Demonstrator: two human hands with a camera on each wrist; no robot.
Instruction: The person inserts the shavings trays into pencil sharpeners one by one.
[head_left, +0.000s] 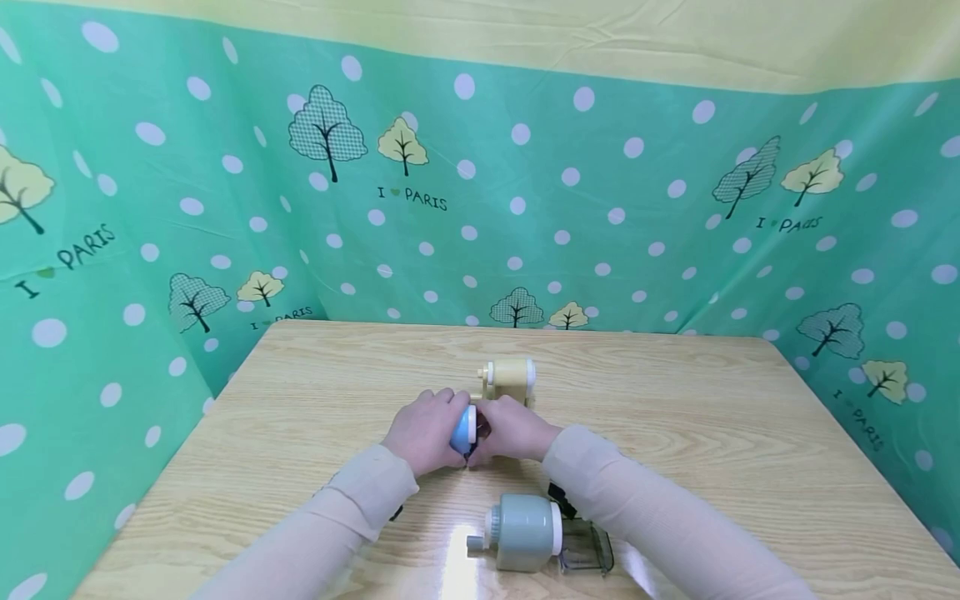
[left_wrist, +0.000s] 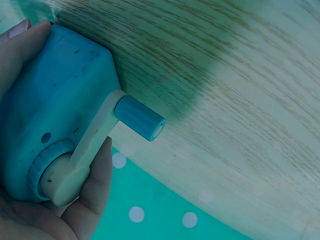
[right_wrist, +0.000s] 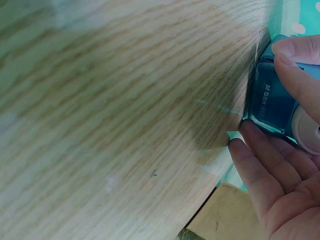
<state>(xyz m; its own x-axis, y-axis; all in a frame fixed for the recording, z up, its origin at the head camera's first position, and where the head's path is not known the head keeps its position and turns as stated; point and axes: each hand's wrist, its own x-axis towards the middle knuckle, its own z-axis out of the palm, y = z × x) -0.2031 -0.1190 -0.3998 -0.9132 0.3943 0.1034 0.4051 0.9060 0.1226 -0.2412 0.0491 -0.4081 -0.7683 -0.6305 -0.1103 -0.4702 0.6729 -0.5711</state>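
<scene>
In the head view my left hand grips a blue hand-crank pencil sharpener around its body. The left wrist view shows its pale crank arm with a blue knob jutting past the fingers. From the other side my right hand pinches the sharpener's dark see-through shavings drawer, thumb on one side and fingertips at the opposite edge. The drawer sits against the body in the right wrist view. Both hands partly cover the sharpener.
Behind my hands stands a yellow pencil sharpener. Closer to me is a grey-green one, its clear drawer pulled out to the right, beside my right sleeve. The wooden table backs onto a green dotted curtain.
</scene>
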